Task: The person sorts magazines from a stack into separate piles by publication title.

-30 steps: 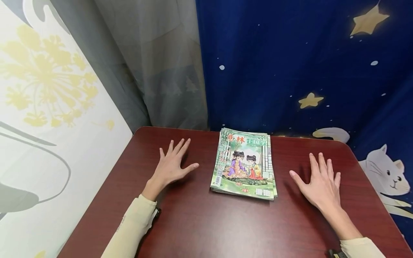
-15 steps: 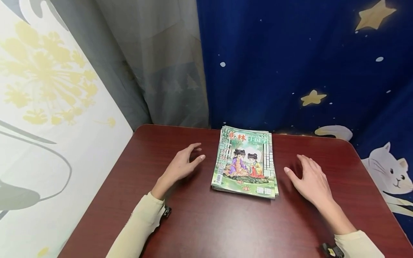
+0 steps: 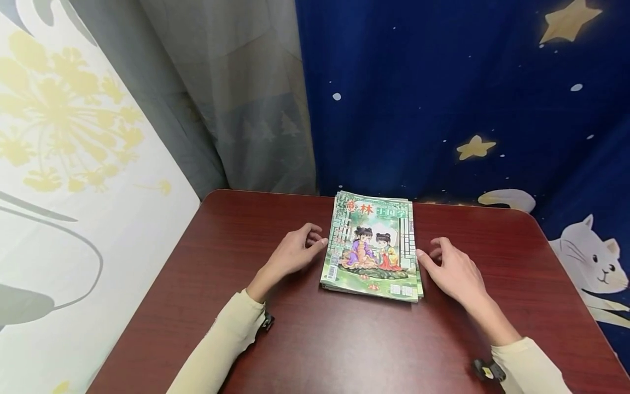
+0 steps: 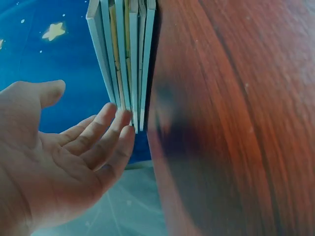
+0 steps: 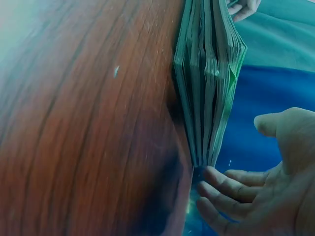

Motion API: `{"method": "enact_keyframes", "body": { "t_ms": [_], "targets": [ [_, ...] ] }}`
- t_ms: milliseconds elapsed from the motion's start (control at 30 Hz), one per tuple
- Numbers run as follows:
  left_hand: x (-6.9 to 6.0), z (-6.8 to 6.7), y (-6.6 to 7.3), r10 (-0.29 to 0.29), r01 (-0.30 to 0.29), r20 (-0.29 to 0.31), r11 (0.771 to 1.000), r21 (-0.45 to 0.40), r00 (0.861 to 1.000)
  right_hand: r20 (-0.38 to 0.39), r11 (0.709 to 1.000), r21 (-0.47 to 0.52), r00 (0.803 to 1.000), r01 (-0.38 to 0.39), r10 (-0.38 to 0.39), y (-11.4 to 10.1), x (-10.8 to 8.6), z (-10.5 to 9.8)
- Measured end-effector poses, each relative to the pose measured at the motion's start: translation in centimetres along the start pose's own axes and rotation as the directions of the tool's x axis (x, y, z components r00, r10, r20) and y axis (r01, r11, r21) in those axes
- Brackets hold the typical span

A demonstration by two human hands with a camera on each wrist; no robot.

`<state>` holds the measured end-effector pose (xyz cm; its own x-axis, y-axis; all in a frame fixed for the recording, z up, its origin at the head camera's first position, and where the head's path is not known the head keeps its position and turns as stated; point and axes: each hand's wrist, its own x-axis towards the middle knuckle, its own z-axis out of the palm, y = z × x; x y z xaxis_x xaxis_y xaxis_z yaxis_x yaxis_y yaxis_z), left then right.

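Observation:
A stack of magazines (image 3: 371, 249) lies on the dark red table, its top cover green with two drawn children. In the left wrist view the spines of the magazines (image 4: 123, 54) show as several layers; the right wrist view has their page edges (image 5: 209, 73). My left hand (image 3: 293, 250) is just left of the stack, fingers loosely bent and thumb near the cover's edge. On the other side my right hand (image 3: 455, 271) holds a similar relaxed bend, thumb close to the right edge. Neither hand grips the stack; whether any fingertip touches it I cannot tell.
The wooden table (image 3: 344, 350) reaches back to a blue curtain (image 3: 418, 109) with stars and a grey curtain (image 3: 246, 109). A white patterned panel (image 3: 74, 219) borders the table's left side. A dark wrist device (image 3: 488, 371) sits by the right sleeve.
Both hands have moved inward toward the stack from either side. Their fingers, spread wide earlier, are now closer together and gently bent. The magazines stay in place.

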<state>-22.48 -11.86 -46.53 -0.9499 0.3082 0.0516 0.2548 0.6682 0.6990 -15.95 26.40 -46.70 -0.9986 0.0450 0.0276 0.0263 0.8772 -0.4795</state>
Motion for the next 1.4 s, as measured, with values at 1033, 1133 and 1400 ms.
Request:
{"method": "enact_keyframes", "body": {
  "t_ms": [1033,1133,1400],
  "targets": [
    [1.0,1.3,1.4,-0.123,0.081,0.115,0.945,0.318,0.986,0.160,0.993,-0.119,0.986,-0.022,0.041,-3.0,1.0,2.0],
    [1.0,1.2,1.6,-0.111,0.071,0.116,0.951,0.302,0.987,0.144,0.995,-0.104,0.989,-0.008,0.023,-2.9,1.0,2.2],
    [0.6,1.4,1.7,-0.065,0.054,0.114,0.994,0.099,0.991,0.109,0.998,-0.046,0.993,0.037,-0.032,-2.4,0.7,2.4]
  ]
}}
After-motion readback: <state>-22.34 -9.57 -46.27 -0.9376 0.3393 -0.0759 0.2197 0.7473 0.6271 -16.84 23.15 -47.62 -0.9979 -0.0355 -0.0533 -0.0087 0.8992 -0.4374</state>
